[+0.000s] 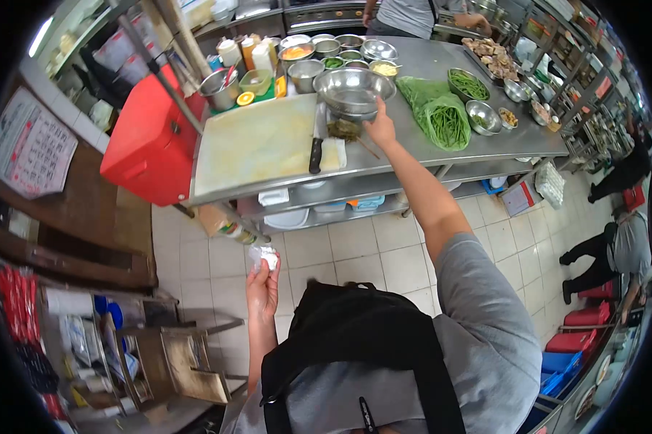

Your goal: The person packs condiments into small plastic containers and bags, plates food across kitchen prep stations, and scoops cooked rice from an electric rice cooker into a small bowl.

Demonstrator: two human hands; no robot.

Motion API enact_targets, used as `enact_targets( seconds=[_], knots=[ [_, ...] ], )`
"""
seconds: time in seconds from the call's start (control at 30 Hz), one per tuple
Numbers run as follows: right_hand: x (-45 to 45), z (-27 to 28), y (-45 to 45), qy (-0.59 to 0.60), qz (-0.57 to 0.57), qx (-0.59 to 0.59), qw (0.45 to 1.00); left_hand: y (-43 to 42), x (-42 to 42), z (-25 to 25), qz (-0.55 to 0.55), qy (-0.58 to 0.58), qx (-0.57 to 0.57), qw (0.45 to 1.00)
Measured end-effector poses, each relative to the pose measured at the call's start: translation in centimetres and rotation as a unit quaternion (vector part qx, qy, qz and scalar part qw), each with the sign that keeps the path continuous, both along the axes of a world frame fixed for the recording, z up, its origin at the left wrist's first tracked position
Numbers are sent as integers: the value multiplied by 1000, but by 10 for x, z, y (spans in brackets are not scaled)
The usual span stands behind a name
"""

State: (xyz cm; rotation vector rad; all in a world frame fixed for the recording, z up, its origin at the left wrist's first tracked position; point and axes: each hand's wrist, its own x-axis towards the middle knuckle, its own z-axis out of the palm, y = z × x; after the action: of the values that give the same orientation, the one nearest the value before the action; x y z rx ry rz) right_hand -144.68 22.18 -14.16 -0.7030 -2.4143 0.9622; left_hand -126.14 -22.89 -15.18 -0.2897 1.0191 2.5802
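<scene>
My left hand (261, 293) is raised over the floor, away from the table, its fingers closed on a small clear plastic bag (265, 257) with something white in it. My right hand (381, 129) reaches across the steel table, fingers at the near right rim of a wide metal bowl (344, 87). Just below that bowl lies a dark green leafy bundle (344, 130). To its left, a knife with a black handle (316, 155) rests at the edge of a large pale cutting board (257, 141), beside a small white cloth or paper (333, 154).
A green plastic bag of long beans (442, 119) lies right of the bowl. Several small metal bowls and sauce bottles (250, 52) stand behind. A red box (149, 141) adjoins the table's left end. One person (405, 16) stands across the table; others are at far right.
</scene>
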Motion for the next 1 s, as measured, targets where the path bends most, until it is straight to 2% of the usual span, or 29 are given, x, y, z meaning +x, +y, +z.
enact_targets(
  seconds=[0.07, 0.1, 0.13, 0.17, 0.23, 0.27, 0.33, 0.4, 0.47, 0.53, 0.57, 0.63, 0.67, 0.73, 0.77, 0.8, 0.87, 0.93, 1.0],
  knots=[
    [-19, 4, 14, -21, -46, 7, 999, 14, -39, -12, -9, -18, -23, 1000],
    [-27, 5, 22, -31, -36, 13, 999, 23, -62, -18, -32, -4, -71, 997],
    [-33, 1, 30, -42, -25, 18, 999, 33, -87, -17, -47, -1, -72, 996],
    [-36, -7, 36, -43, -41, 15, 998, 47, -115, -14, -95, 71, -124, 985],
    [-40, -16, 43, 107, -5, 53, 993, 82, -173, -3, -166, 185, -241, 938],
    [-39, -10, 41, 108, -21, 54, 992, 105, -206, 2, -185, 228, -304, 906],
    [-28, 11, 27, 132, -37, -27, 990, 159, -282, -23, -177, 360, -374, 836],
    [-22, 24, 24, 144, -63, -60, 986, 223, -319, 10, -122, 529, -464, 700],
    [-18, 38, 21, 155, -57, -101, 981, 291, -369, -3, -114, 626, -447, 628],
    [-18, 40, 22, 170, -81, -115, 975, 346, -400, -12, -128, 656, -451, 591],
    [-17, 43, 22, 184, -87, -129, 970, 367, -410, -16, -139, 661, -441, 591],
    [-15, 46, 22, 182, -113, -119, 970, 391, -427, -20, -215, 668, -498, 509],
    [-16, 47, 22, 181, -123, -109, 970, 396, -431, -21, -222, 672, -491, 508],
    [-21, 45, 18, 180, -137, -64, 972, 398, -441, -19, -347, 628, -580, 387],
    [-24, 42, 15, 178, -140, -19, 974, 394, -447, -12, -409, 611, -527, 426],
    [-27, 38, 11, 176, -146, -21, 973, 386, -452, -7, -413, 612, -524, 423],
    [-34, 29, 1, 191, -134, 0, 972, 356, -457, 6, -376, 599, -524, 475],
    [-44, 11, -8, 195, -137, -39, 970, 320, -481, -23, -345, 575, -473, 571],
    [-51, -7, -16, 179, -129, -36, 975, 287, -490, -45, -293, 505, -498, 641]
  ],
)
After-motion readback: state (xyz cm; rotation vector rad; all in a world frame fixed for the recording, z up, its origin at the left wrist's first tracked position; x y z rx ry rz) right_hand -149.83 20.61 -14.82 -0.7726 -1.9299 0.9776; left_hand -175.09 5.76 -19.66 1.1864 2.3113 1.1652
